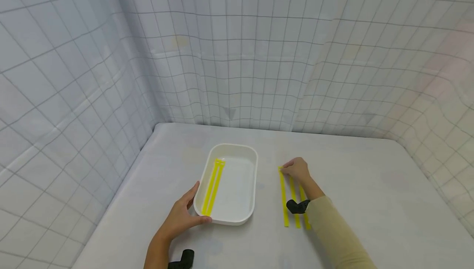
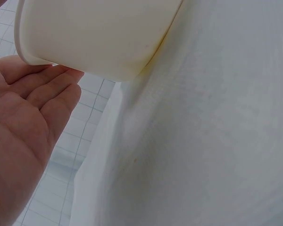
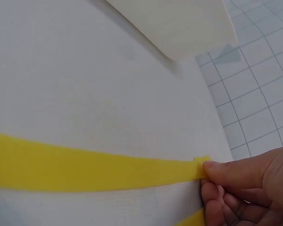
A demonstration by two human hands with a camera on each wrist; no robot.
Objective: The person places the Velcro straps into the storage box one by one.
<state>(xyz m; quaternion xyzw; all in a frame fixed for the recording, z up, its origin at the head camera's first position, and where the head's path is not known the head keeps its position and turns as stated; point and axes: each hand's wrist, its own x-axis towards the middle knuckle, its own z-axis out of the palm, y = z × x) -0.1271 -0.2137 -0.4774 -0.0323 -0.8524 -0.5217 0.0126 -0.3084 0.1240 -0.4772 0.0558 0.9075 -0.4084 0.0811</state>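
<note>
Yellow, flat and narrow, a strip [image 1: 283, 203] ran from the right hand [image 1: 297, 169] back toward the person in the head view, its far end in that grip and its long axis pointing roughly away from the body. The white tray [image 1: 237, 191] stood to the left of it across a gap of pale counter [image 1: 370, 178], its own long axis set roughly the same way, though leaning slightly differently. Two more yellow strips [image 1: 297, 220] lay to the right of the pinched one, partly under the right arm, and a yellow pair [image 1: 212, 191] lay side by side inside the tray, along its left wall. The left hand [image 1: 184, 215] was the nearer to the tray and held its near left corner, thumb on the near rim, fingers along the left side.

From the left wrist, the tray's wall looked smooth and plastic-like, rounded at the corner, with a turned-out rim that the fingers touched from below; the thumb's contact was hidden.

From the right wrist, thumb and fingers pinched the very tip of the strip, which looked matte and thin. Whether that end was raised off the counter I could not tell.
</note>
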